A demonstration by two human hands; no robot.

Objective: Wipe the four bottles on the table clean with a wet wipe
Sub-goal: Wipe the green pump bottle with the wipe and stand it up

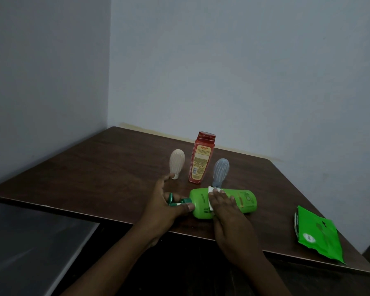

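A green pump bottle lies on its side near the table's front edge. My left hand holds its dark green pump end, thumb and fingers round the neck. My right hand lies flat across the bottle's middle and presses a white wet wipe against it; only the wipe's edges show past my fingers. Behind stand a red bottle upright, a cream ribbed bottle on its cap at the left, and a grey-blue ribbed bottle on its cap at the right.
A green wet-wipe pack lies at the front right corner of the dark wooden table. Walls close off the back and left sides. A grey surface sits lower at the front left.
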